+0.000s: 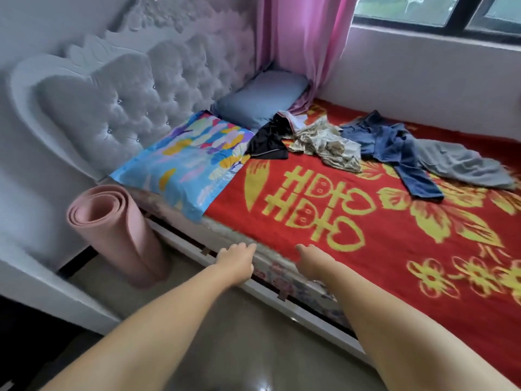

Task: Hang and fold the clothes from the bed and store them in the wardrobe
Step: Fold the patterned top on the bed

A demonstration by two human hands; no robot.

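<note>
Reaching toward the bed (366, 221), both hands, left (236, 261) and right (313, 263), hang empty, fingers relaxed; crumpled clothes (366, 142) lie beyond.

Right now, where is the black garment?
The black garment lies far across the bed, between the colourful pillow on its left and the beige patterned garment on its right.

Your left hand (238, 259) and right hand (311, 262) both reach toward the near edge of the bed (225, 235), fingers relaxed, holding nothing. On the red blanket (366, 263) you have a loose pile: black garment (267, 142), beige patterned garment (324, 145), blue jeans (394, 148), grey garment (462, 167), lying touching or overlapping. Colourful pillow (189, 162) and blue pillow (262, 100) sit by the tufted headboard (112, 108). Pink rolled mat (118, 230) stands beside the bed; pink curtain (304, 38) hangs at the window (437, 12).
</note>
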